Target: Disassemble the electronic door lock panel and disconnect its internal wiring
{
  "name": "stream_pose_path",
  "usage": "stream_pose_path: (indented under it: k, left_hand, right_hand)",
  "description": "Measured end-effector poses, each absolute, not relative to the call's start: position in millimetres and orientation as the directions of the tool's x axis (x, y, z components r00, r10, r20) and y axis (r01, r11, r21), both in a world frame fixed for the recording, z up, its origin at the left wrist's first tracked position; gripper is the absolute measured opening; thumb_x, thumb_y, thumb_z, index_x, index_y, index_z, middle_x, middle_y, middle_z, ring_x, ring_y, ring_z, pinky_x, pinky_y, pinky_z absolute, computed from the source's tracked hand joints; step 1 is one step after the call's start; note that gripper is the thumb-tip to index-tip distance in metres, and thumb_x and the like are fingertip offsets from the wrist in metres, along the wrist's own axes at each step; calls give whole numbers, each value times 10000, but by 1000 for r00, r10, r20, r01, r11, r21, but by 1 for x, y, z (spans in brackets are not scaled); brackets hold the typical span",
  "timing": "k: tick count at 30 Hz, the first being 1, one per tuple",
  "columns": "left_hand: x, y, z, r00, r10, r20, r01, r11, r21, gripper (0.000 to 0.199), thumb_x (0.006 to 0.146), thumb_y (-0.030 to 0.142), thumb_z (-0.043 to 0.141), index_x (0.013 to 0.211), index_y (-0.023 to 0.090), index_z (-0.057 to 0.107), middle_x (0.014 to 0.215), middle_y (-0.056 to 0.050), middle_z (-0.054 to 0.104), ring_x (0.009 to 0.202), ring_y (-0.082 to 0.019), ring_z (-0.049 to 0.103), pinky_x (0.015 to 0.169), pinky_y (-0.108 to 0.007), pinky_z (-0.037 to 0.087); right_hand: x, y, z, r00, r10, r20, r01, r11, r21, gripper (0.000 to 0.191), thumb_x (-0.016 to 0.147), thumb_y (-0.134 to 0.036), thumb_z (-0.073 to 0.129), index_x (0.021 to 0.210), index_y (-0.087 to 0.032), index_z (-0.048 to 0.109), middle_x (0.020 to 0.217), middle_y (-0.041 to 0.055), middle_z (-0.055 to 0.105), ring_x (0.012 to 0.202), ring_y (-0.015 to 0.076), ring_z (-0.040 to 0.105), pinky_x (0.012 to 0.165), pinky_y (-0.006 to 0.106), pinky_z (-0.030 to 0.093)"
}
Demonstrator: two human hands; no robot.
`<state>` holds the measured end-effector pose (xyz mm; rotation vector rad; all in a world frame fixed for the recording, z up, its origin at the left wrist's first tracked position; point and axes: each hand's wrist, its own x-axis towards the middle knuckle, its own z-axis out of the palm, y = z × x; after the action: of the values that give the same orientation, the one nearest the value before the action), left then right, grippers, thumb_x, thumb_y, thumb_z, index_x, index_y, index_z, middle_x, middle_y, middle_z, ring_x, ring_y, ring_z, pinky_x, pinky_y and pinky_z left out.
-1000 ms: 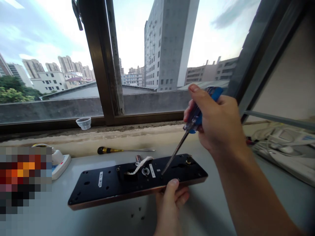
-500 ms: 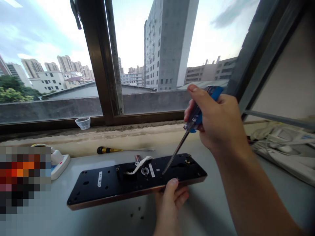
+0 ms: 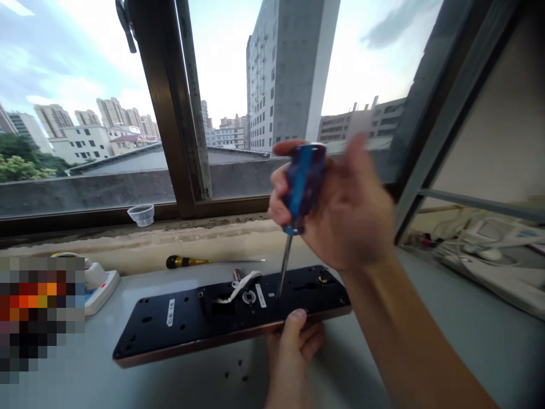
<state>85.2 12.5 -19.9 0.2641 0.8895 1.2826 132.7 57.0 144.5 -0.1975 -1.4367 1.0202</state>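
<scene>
A long black panel (image 3: 162, 334) with copper-coloured edges, perhaps a door lock body, lies tilted with its back plate facing up. My left hand (image 3: 293, 346) grips its near edge, thumb on the rim and fingers beneath. In my right hand (image 3: 336, 199) is a screwdriver (image 3: 304, 176) with a blue and clear handle, its fingers curled round it and the thumb raised and blurred. The shaft points down, with its tip at the plate right of the white label. A white cable (image 3: 242, 287) comes out of an opening in the plate.
Several small screws (image 3: 239, 363) lie on the grey table (image 3: 179, 386). A black and yellow screwdriver (image 3: 187, 261) rests behind the panel. On the sill stands a clear plastic cup (image 3: 142, 215). A power strip (image 3: 104, 289) is at left, tangled cables (image 3: 451, 233) at right.
My right hand has rolled over to the left, bringing the screwdriver from a slant to nearly upright. Its thumb has come off the handle. My left hand and the panel stay almost the same.
</scene>
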Motion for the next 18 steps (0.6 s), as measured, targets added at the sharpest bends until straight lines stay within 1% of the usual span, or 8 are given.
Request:
stream_pose_path:
  k: [2, 3, 6, 9, 12, 14, 16, 18]
  left_hand:
    - [86, 14, -20, 9, 900, -436, -713, 312, 628, 220, 704, 191, 585, 901, 135, 505, 714, -74, 685, 650, -183, 656, 674, -295, 519]
    - [86, 15, -20, 6, 893, -450, -710, 321, 627, 207, 704, 182, 584, 891, 137, 509, 703, -71, 684, 636, -179, 655, 663, -289, 520]
    - [87, 18, -21, 12, 870, -494, -704, 358, 613, 149, 704, 163, 578, 842, 127, 534, 665, -76, 680, 600, -169, 647, 621, -269, 521]
    - [87, 19, -21, 19, 873, -488, -707, 357, 611, 98, 708, 162, 575, 795, 126, 552, 645, -83, 678, 606, -174, 647, 610, -263, 522]
    - [86, 18, -20, 22, 874, -485, -704, 358, 613, 99, 716, 171, 572, 803, 126, 563, 649, -77, 680, 610, -169, 650, 609, -253, 522]
    - [86, 17, -19, 24, 874, -486, -705, 360, 612, 122, 714, 170, 576, 824, 119, 566, 657, -79, 683, 602, -165, 649, 602, -247, 522]
    - [86, 17, -19, 20, 874, -485, -705, 356, 613, 134, 709, 169, 583, 830, 116, 569, 656, -78, 683, 595, -162, 648, 596, -245, 522]
    - [87, 17, -19, 15, 873, -488, -704, 355, 615, 121, 708, 172, 584, 818, 122, 572, 651, -72, 681, 594, -163, 648, 597, -250, 523]
  right_hand:
    - [125, 58, 143, -166, 662, 731, -407, 629, -663, 358, 814, -547, 477, 848, -198, 552, 763, -11, 507, 613, 102, 532, 547, 224, 455]
    - [121, 58, 142, -145, 659, 738, -376, 653, -657, 318, 813, -517, 501, 832, -201, 530, 783, -13, 517, 625, 103, 543, 554, 224, 463]
    - [114, 58, 141, -76, 677, 732, -282, 690, -667, 235, 789, -411, 585, 846, -220, 461, 793, -30, 535, 573, 88, 535, 504, 205, 455]
    - [115, 59, 141, 38, 705, 709, -173, 703, -690, 159, 831, -359, 540, 830, -213, 475, 744, -30, 532, 593, 81, 525, 512, 186, 441]
    - [121, 62, 142, 108, 715, 691, -141, 699, -701, 175, 865, -339, 479, 767, -194, 492, 716, -20, 517, 628, 90, 533, 533, 195, 446]
    - [125, 62, 143, 157, 723, 672, -165, 691, -704, 124, 809, -272, 568, 779, -196, 474, 733, -29, 516, 612, 91, 535, 523, 201, 449]
    - [127, 62, 144, 223, 729, 647, -156, 682, -715, 195, 747, -238, 636, 804, -202, 454, 734, -40, 514, 551, 78, 510, 471, 189, 425]
    - [128, 61, 144, 239, 725, 646, -129, 683, -719, 202, 761, -308, 621, 810, -200, 458, 724, -35, 515, 514, 69, 476, 438, 181, 393]
